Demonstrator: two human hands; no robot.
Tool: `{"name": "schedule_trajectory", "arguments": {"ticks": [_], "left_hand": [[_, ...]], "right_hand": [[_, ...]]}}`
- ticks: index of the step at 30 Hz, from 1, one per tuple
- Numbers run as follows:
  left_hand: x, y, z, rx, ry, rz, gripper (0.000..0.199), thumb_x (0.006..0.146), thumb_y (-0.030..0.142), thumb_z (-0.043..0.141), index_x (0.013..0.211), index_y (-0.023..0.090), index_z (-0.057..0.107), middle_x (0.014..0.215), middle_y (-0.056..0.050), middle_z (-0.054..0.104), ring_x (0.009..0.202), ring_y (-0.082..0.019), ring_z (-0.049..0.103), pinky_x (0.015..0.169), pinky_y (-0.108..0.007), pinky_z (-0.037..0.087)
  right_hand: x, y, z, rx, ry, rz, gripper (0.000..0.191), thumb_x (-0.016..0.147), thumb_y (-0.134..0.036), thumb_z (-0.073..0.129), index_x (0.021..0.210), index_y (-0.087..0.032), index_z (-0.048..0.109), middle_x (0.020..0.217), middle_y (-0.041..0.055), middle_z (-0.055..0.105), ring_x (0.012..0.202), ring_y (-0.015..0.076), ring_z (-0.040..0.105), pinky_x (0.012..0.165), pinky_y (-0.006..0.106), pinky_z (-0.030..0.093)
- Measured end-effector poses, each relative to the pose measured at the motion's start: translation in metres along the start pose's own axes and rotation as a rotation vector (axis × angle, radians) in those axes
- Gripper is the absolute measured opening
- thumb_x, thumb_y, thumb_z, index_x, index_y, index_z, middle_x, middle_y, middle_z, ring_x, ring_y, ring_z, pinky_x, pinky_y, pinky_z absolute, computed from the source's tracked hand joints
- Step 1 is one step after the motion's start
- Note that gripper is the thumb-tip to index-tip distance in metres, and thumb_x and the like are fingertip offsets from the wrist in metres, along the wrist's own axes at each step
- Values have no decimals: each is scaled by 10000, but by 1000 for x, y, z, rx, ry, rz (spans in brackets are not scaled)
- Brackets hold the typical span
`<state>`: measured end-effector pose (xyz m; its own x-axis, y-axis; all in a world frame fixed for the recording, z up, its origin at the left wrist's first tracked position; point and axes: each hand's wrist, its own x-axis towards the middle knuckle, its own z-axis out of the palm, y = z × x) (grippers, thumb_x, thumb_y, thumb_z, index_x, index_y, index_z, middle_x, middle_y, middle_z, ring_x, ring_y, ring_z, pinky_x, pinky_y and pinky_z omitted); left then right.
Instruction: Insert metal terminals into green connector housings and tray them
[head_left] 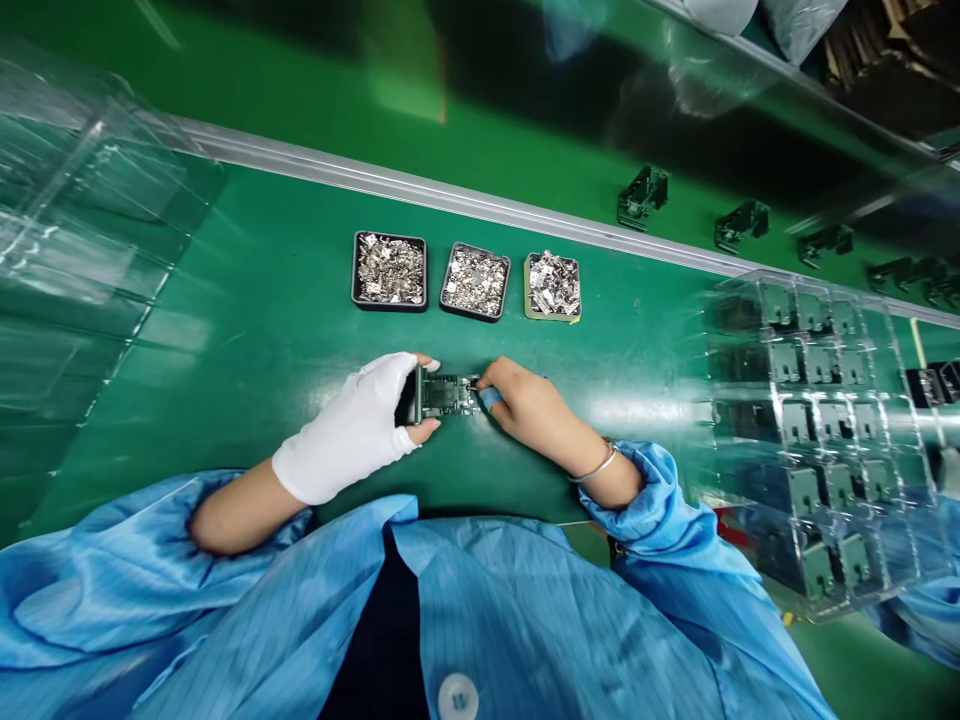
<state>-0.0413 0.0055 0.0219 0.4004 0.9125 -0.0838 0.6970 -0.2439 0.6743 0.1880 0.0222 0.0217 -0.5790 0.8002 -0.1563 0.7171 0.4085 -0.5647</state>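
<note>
Blue jacket (517, 610) is worn; green part (448, 396), gripped by left hand (356, 430), is seemingly adjusted by pinching right hand (529, 408); steadiness is needed.

We see green nearly everywhere: the table (277, 290) is a bright, deep green, while the part (448, 396) is darker. The left hand (349, 420) wears a plain white glove (319, 465); at the right hand (529, 405) we notice pale blue by the thumb, and a silver bracelet (598, 466). The jacket (517, 590) is blue with fine stripes — its button (457, 697) white, the shirt (384, 620) beneath black. We find silvery metal bits (391, 268) in three boxes — black (355, 285), dark grey (445, 300) and yellowish green (551, 314).
</note>
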Motion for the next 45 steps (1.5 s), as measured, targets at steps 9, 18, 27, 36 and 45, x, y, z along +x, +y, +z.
{"name": "schedule_trajectory", "arguments": {"ticks": [9,18,27,36,45], "left_hand": [[1,-4,2,8,19,43,494,791,387,615,1210,164,477,1204,-136,605,1130,-328,590,981,-487,481],[-1,-5,0,-11,13,33,504,792,458,614,1202,196,483,1204,-121,616,1123,-326,601,980,-494,483],[-5,-1,7,-100,221,249,476,819,442,625,1193,241,409,1358,-133,540,1286,-297,508,1088,-520,415],[2,-5,10,100,247,312,629,849,523,563,1359,190,405,1321,-152,556,1233,-346,535,1051,-510,445],[4,-6,7,127,179,314,559,829,513,547,1276,179,526,1252,-149,611,1171,-335,578,1031,-484,460]], "right_hand": [[-3,7,-7,134,-27,-4,272,780,-36,465,964,-188,594,987,34,651,888,164,602,764,258,439],[-6,-4,-10,53,-87,35,276,795,-40,475,990,-176,614,1010,61,670,871,188,620,715,276,440],[-4,8,-9,432,293,-86,94,888,-272,594,888,-185,629,991,57,678,955,168,624,904,344,471],[-11,-21,-7,-100,171,-387,172,849,-196,596,1018,-224,614,1134,54,654,1149,216,542,1183,535,137],[15,82,-72,-265,452,275,295,860,-49,430,1000,-146,671,1008,119,649,961,235,564,886,363,425]]}}
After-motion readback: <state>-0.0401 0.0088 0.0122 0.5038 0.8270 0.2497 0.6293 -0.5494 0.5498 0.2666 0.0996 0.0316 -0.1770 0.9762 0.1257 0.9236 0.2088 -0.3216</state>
